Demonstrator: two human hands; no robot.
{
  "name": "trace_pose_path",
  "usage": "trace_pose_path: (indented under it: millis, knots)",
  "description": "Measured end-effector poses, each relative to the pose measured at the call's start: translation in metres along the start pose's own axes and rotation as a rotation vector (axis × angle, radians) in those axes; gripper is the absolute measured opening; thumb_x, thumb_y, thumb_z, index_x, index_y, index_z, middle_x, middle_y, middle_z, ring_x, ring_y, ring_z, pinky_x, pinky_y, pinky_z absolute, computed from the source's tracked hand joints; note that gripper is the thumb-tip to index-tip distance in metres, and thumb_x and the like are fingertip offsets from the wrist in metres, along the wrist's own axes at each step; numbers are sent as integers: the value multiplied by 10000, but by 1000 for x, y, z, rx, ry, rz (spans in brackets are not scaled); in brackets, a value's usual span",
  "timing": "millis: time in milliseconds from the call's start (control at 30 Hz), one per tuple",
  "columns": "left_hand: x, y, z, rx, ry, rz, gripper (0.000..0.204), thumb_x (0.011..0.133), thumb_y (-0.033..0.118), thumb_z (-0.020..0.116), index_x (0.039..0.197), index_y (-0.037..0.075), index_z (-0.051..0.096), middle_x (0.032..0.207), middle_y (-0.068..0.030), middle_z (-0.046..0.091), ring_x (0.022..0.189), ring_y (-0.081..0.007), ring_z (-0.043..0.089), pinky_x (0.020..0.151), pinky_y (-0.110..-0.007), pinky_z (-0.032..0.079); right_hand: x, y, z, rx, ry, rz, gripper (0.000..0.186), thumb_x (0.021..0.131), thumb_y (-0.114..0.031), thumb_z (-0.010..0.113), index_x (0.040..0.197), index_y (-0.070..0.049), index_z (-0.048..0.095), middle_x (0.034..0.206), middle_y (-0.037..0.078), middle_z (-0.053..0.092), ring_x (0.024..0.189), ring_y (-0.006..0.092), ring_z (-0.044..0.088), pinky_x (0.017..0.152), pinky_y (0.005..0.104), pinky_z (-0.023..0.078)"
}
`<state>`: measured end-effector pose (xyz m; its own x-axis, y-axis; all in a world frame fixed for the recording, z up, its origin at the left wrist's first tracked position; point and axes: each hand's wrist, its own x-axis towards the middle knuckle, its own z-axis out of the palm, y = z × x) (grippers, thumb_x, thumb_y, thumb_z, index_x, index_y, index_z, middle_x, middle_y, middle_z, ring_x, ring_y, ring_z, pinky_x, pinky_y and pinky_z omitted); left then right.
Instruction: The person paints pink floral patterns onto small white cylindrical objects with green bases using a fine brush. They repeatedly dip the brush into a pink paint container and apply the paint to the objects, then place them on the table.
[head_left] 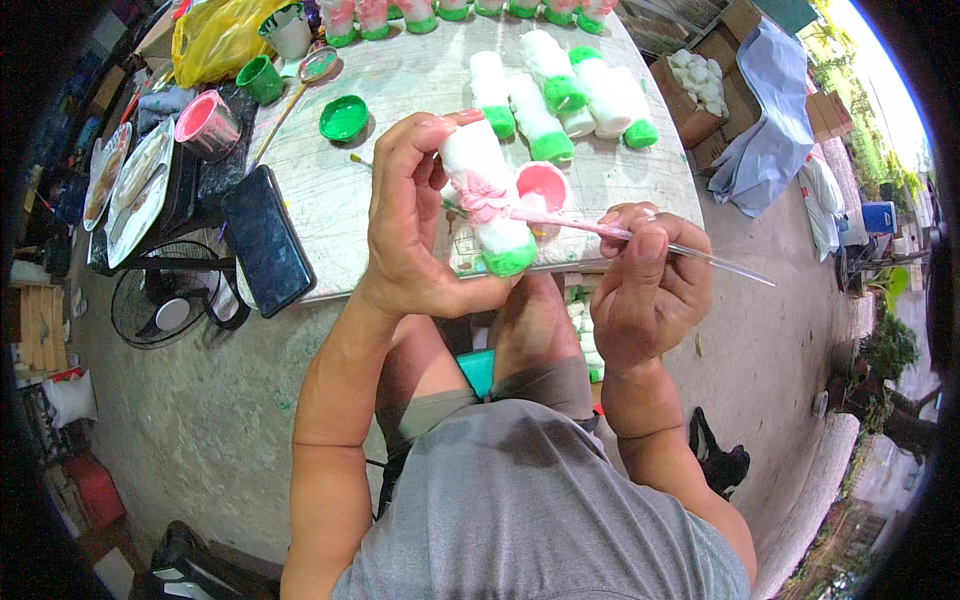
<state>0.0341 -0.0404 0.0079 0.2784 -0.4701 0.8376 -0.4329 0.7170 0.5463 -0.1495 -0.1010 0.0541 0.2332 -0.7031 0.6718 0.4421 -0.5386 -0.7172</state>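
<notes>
White-and-green cylinder (486,197): I see the left hand (400,222) grasping it by the table's (420,75) near edge. The right hand (655,275) pinches a paintbrush (570,224) against its pink band, handle jutting past the corner.

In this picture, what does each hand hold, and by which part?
The left hand holds the painted cylinder by both ends; the right hand, the paintbrush by its handle.

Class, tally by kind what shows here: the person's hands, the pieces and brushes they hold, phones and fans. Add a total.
Left hand and right hand: 2
Held white, pink and green piece: 1
Held brush: 1
Phone: 1
Fan: 1
Total: 6
</notes>
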Motion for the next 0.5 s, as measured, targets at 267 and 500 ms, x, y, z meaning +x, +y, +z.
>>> trace_pose_path:
  millis: [267,500]
  knots:
    - [1,0,2,-2,4,8,1099,529,130,880,1479,6,343,1401,-160,423,1353,-361,496,1142,-459,386,0,1,1,-52,18,3,129,1043,-104,580,1026,21,559,879,142,636,785,189,566,740,307,480]
    - [-1,1,2,18,-1,-11,1096,534,136,887,1475,7,341,1399,-160,428,1360,-362,492,1143,-471,390,0,2,0,-39,-35,-28,125,1043,-99,581,1034,22,553,883,145,640,802,187,568,743,305,478]
